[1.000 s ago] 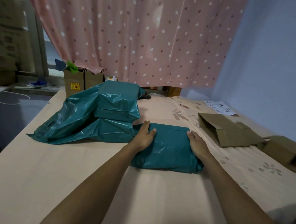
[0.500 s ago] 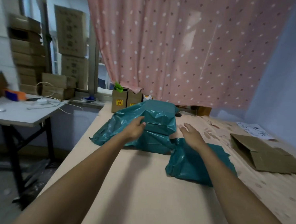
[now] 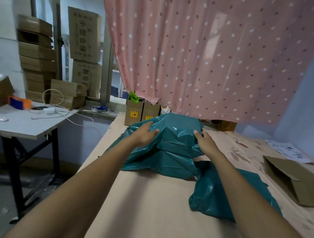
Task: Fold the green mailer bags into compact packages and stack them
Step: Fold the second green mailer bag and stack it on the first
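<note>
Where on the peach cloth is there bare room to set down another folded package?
Widest bare patch: the near cloth in front of the green stack, left of the loose green bag. A narrower strip lies between the stack and the flat cardboard box. Crowded: the far end, by the small cartons.

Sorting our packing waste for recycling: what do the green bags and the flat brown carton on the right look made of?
The green bags: thin plastic film, probably polyethylene, with a glossy finish. The signs are bright highlights, soft creases and loosely draping edges. The brown carton: cardboard or kraft board, matte and uncoated-looking, with a dull even brown and crisp straight folds. Whether it is corrugated cannot be told.
</note>
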